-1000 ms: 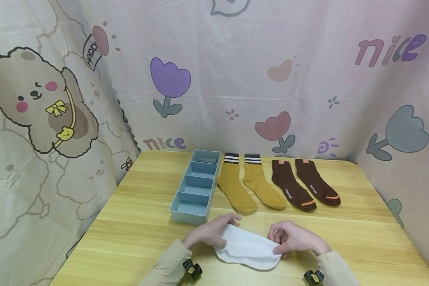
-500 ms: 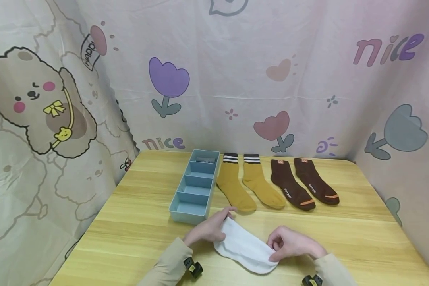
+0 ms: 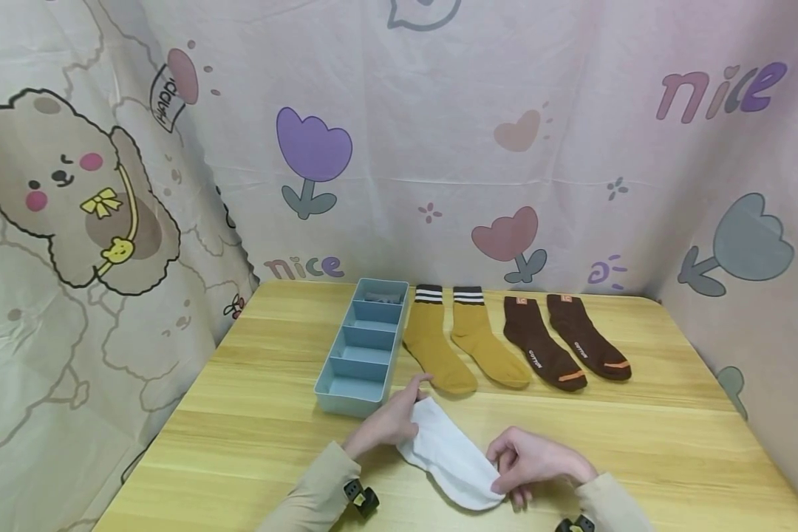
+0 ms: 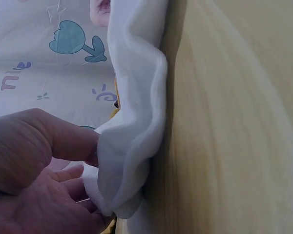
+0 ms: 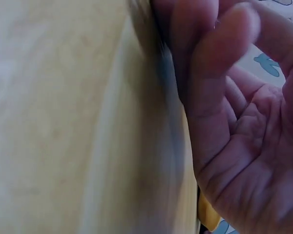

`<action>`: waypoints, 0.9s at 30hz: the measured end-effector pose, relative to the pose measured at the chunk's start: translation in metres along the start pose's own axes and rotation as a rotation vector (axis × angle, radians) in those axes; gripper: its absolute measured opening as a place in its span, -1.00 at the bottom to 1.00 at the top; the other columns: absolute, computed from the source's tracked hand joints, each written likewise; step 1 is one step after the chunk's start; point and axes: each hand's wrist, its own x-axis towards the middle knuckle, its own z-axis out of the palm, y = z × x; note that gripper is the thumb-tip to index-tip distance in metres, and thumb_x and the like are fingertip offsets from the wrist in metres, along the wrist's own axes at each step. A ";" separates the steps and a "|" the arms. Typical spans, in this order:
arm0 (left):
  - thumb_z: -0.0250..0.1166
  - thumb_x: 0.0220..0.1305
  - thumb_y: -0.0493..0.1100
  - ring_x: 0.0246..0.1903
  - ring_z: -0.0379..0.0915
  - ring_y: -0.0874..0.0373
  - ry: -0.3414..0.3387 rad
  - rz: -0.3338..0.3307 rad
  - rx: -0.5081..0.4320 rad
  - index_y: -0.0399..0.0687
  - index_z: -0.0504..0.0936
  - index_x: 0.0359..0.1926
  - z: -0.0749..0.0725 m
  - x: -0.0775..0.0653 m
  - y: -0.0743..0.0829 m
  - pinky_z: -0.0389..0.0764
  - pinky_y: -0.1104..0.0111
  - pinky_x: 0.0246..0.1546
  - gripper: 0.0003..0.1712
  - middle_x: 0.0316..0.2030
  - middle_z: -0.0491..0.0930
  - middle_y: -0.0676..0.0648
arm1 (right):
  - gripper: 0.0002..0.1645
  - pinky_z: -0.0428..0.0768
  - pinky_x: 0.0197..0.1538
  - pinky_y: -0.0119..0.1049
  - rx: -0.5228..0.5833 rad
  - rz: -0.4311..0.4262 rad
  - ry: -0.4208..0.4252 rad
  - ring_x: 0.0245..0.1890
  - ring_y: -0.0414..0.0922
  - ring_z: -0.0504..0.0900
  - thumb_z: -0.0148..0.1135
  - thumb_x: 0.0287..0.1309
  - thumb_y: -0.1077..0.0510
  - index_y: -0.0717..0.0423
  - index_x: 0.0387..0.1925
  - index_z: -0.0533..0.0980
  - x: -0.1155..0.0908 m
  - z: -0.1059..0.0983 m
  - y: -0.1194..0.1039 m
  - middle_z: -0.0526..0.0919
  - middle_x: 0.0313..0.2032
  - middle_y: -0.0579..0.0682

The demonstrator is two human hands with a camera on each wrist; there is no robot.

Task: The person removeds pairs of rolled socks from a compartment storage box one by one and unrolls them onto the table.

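A white sock (image 3: pixel 448 458) lies slantwise near the front of the table, between my two hands. My left hand (image 3: pixel 391 421) holds its upper left end, with the thumb on the near side and the fingers behind the fabric. In the left wrist view the sock (image 4: pixel 136 97) has a wavy, layered edge close along the wood, and the left thumb (image 4: pixel 71 139) presses on it. At the lower right end my right hand (image 3: pixel 535 462) pinches the sock between thumb and curled fingers. The right wrist view shows the curled right hand (image 5: pixel 234 112), but hardly any of the sock.
A blue divided box (image 3: pixel 352 403) stands beyond my left hand, with a grey item (image 3: pixel 384 298) in its far compartment. To its right lie two mustard socks (image 3: pixel 439 355) (image 3: pixel 488 343) and two brown socks (image 3: pixel 541 347) (image 3: pixel 588 340). A printed curtain (image 3: pixel 399 185) hangs behind the table.
The white sock has turned clockwise: its left end has risen away from me and its right end has come nearer and leftward. My hands have moved along with it.
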 end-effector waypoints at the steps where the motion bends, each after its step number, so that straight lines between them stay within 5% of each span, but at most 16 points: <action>1: 0.11 -0.13 -0.67 0.09 0.52 -0.15 0.002 -0.003 0.002 -0.19 0.10 0.48 0.000 0.000 0.000 0.56 0.48 -0.46 0.06 0.16 0.54 -0.40 | -0.78 0.53 -0.70 -0.50 0.021 0.003 -0.017 -0.73 -0.35 0.58 0.40 0.11 0.25 0.33 -0.34 0.53 0.000 0.001 0.000 0.55 -0.58 0.59; 5: 0.11 -0.08 -0.67 0.10 0.51 -0.17 0.006 -0.026 -0.003 -0.18 0.07 0.49 0.001 -0.001 0.002 0.56 0.45 -0.52 0.04 0.19 0.53 -0.42 | -0.75 0.46 -0.72 -0.54 0.048 -0.001 -0.058 -0.75 -0.37 0.55 0.38 0.12 0.28 0.41 -0.32 0.50 0.001 0.002 0.000 0.50 -0.57 0.66; 15: 0.19 0.24 -0.45 0.10 0.57 -0.15 0.102 0.018 -0.011 -0.24 0.15 0.45 0.002 -0.003 0.000 0.61 0.11 0.05 -0.23 0.00 0.68 -0.28 | -0.60 0.36 -0.73 -0.56 0.058 -0.025 -0.100 -0.77 -0.43 0.48 0.34 0.18 0.27 0.64 -0.38 0.44 0.003 0.002 0.004 0.49 -0.54 0.68; 27: 0.19 0.31 -0.35 0.10 0.54 -0.20 0.192 0.049 -0.020 -0.29 0.19 0.42 0.002 -0.006 0.009 0.49 -0.13 0.21 -0.32 -0.10 0.69 -0.22 | -0.55 0.38 -0.68 -0.56 0.107 -0.048 -0.232 -0.74 -0.45 0.47 0.16 0.36 0.26 0.71 -0.28 0.29 0.001 -0.002 0.007 0.45 -0.47 0.74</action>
